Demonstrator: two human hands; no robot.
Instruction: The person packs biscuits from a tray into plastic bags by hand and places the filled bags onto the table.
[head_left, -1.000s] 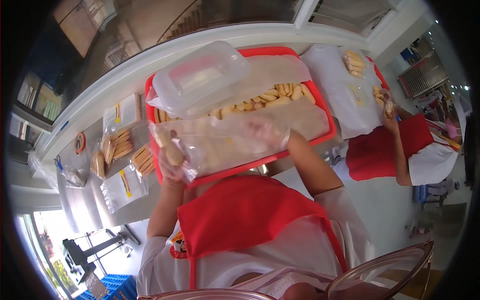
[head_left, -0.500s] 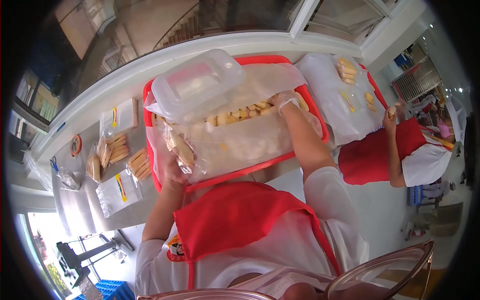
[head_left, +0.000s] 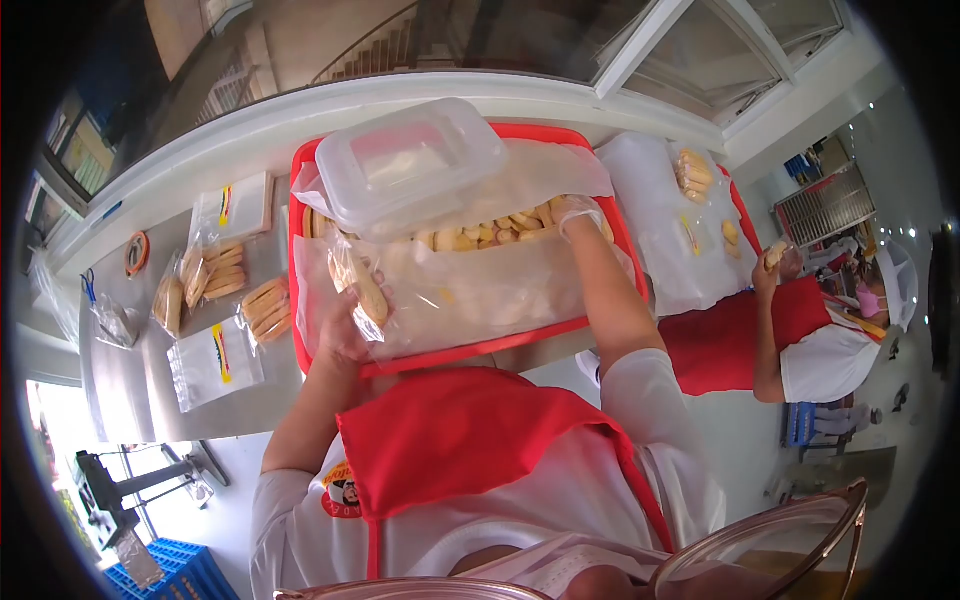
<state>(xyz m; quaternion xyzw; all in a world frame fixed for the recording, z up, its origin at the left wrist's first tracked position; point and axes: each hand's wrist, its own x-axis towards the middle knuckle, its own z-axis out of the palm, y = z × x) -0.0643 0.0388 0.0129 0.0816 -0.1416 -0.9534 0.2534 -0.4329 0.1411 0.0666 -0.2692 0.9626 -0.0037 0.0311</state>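
My left hand (head_left: 343, 332) is closed around a clear plastic bag of finger-shaped biscuits (head_left: 358, 288), held over the left part of a red tray (head_left: 470, 354). Loose finger biscuits (head_left: 485, 232) show in the tray between sheets of white paper (head_left: 490, 290). Reaching into the tray's right end, my right hand (head_left: 580, 214) wears a clear plastic glove. It is at the end of the biscuit row, and its fingertips are hidden. A translucent plastic container (head_left: 410, 165) rests on the paper at the tray's back left.
On the left of the counter lie filled biscuit bags (head_left: 225, 272), empty labelled bags (head_left: 215, 368), a tape roll (head_left: 138, 254) and scissors (head_left: 89, 286). At right, a plastic-covered tray (head_left: 655, 225) carries biscuit packs. A co-worker in a red apron (head_left: 725, 340) stands beside it.
The view has shifted slightly. My left hand has brought the bag a little more upright, with fingers now visible around its side. My right hand stays at the tray's right end.
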